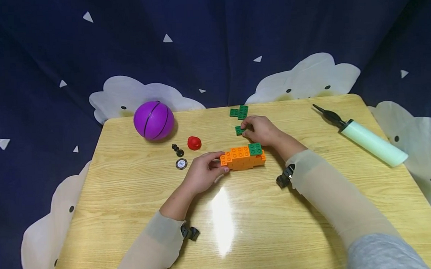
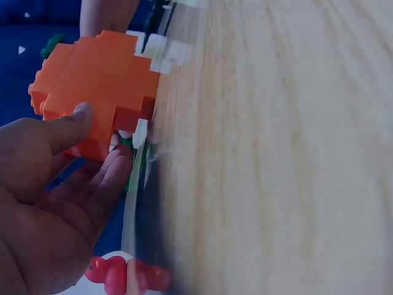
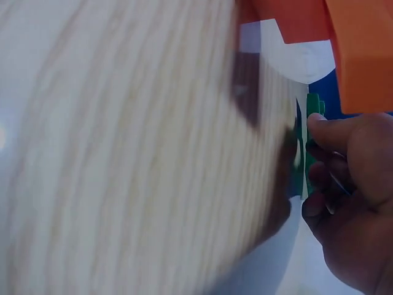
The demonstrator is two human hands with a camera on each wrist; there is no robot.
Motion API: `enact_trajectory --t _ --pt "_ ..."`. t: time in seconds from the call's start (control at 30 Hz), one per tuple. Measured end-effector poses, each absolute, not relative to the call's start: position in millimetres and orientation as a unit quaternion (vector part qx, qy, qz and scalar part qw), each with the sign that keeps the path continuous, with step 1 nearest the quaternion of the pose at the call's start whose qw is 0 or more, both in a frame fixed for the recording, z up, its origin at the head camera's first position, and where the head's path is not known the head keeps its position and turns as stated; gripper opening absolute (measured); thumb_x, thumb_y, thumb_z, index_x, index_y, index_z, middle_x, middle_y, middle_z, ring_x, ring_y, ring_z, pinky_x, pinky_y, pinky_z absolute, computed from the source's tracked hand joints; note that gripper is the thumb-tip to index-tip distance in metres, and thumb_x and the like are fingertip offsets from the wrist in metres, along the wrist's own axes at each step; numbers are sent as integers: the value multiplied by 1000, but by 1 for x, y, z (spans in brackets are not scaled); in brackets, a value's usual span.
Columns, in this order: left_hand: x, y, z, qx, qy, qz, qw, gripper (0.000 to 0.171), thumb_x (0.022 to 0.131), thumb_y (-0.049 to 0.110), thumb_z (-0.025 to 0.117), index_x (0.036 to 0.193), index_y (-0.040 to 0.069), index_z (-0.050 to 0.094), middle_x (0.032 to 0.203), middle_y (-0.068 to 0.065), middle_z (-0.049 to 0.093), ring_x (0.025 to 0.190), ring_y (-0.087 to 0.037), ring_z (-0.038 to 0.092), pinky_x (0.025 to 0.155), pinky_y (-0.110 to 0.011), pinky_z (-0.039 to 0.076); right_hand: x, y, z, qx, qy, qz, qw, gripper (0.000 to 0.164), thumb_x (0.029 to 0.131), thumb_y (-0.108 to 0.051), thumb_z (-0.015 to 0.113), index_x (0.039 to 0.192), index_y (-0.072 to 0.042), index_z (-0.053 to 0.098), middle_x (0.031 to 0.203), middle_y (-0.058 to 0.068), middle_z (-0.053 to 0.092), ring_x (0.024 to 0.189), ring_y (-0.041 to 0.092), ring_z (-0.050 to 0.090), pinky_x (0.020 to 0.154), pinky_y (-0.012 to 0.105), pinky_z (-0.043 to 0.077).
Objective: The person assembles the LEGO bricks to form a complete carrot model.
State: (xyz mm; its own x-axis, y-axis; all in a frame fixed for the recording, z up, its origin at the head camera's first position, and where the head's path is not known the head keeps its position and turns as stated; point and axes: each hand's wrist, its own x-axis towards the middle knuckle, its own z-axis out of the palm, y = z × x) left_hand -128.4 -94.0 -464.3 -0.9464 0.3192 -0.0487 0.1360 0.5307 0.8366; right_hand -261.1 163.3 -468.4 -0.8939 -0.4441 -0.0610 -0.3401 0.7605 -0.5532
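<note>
My left hand (image 1: 202, 173) holds the left end of an orange build of toy building bricks (image 1: 240, 161), thumb in front and fingers behind. The left wrist view shows the build's stepped orange side (image 2: 101, 77) with the thumb pressed on it. One green brick (image 1: 255, 149) sits on top near its right end. Behind the build, my right hand (image 1: 263, 129) pinches a small green brick (image 1: 238, 130) between thumb and fingers, low over the table. In the right wrist view that green brick (image 3: 312, 106) is partly hidden by the fingers.
Two more green bricks (image 1: 242, 112) lie at the table's back. On the left are a purple ball (image 1: 153, 120), a small red figure (image 1: 194, 143), a black chess piece (image 1: 178, 150) and a round chip (image 1: 181, 164). A hand pump (image 1: 372, 141) lies at the right edge.
</note>
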Motion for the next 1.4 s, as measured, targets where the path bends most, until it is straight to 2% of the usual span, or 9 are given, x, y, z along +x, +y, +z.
enact_trajectory --t 0.1,0.4,0.57,0.73,0.97,1.4 --pt "-129 -94 -463 132 869 467 102 51 92 21 82 139 13 66 131 -6 69 100 -14 72 87 -30 60 -258 168 -466 -216 932 -279 81 15 99 -17 69 111 -9 68 113 10 69 95 28 57 90 44 49" --pt "-128 -93 -461 124 868 469 106 52 92 21 82 141 13 65 131 -6 68 101 -14 72 88 -31 59 -248 173 -454 -224 925 -302 57 19 97 -15 72 114 -11 67 112 7 69 87 26 56 81 40 48" --pt "-127 -94 -461 124 865 474 108 53 92 20 82 141 12 64 132 -8 68 102 -15 72 90 -31 59 -241 174 -447 -230 920 -311 63 32 98 -15 73 128 -7 66 126 9 68 94 26 59 87 42 51" --pt "-127 -93 -462 126 865 473 109 53 92 21 81 142 12 64 133 -7 67 102 -14 72 90 -31 59 -233 176 -438 -246 920 -298 56 40 100 -16 71 138 -6 64 130 11 64 91 25 57 81 40 50" --pt "-127 -94 -462 122 868 469 106 53 92 21 82 141 13 64 132 -6 68 101 -13 72 90 -31 59 -226 178 -429 -262 919 -294 38 39 102 -18 68 140 -12 65 130 8 63 86 20 56 71 36 49" --pt "-128 -93 -463 121 865 475 110 54 92 21 82 142 14 64 133 -6 67 102 -12 72 91 -32 59 -207 184 -401 -276 906 -320 16 37 102 -21 68 139 -15 67 127 5 64 85 19 54 66 36 48"
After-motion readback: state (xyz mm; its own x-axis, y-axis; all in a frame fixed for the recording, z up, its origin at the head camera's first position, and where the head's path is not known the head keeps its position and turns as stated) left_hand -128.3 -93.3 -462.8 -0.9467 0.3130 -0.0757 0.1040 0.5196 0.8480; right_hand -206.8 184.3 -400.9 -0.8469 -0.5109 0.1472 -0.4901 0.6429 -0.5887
